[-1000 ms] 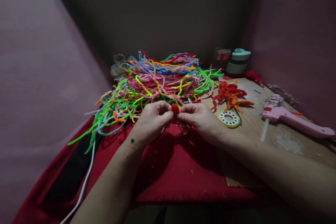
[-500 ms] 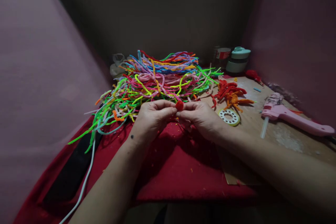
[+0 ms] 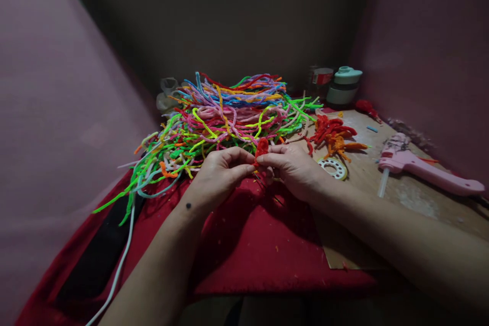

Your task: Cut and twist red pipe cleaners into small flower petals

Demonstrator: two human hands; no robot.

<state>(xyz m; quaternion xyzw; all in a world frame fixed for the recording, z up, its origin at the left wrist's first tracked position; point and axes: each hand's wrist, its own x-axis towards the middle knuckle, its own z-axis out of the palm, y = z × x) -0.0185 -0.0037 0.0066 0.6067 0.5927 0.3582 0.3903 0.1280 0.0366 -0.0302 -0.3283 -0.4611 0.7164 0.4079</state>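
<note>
Dim corner, pinkish walls both sides, red cloth point(image 3: 252, 249) over the near part of the table. We have both hands up over the cloth: our left hand point(image 3: 219, 170) and right hand point(image 3: 294, 168) meet fingertip to fingertip, thumb and forefinger of each pinched shut on a small red pipe-cleaner piece point(image 3: 262, 147) held between them (coiled or folded, hard to tell), just above the cloth and just in front of the heap. Behind it a big multicoloured pile of pipe cleaners point(image 3: 229, 117). To the right, on a brown board point(image 3: 405, 198): red and orange bent pieces point(image 3: 336, 135), a white ring with holes point(image 3: 333, 168) near our right wrist, a pink glue gun point(image 3: 420, 170). Far back, a pale green-lidded jar point(image 3: 344, 89).
</note>
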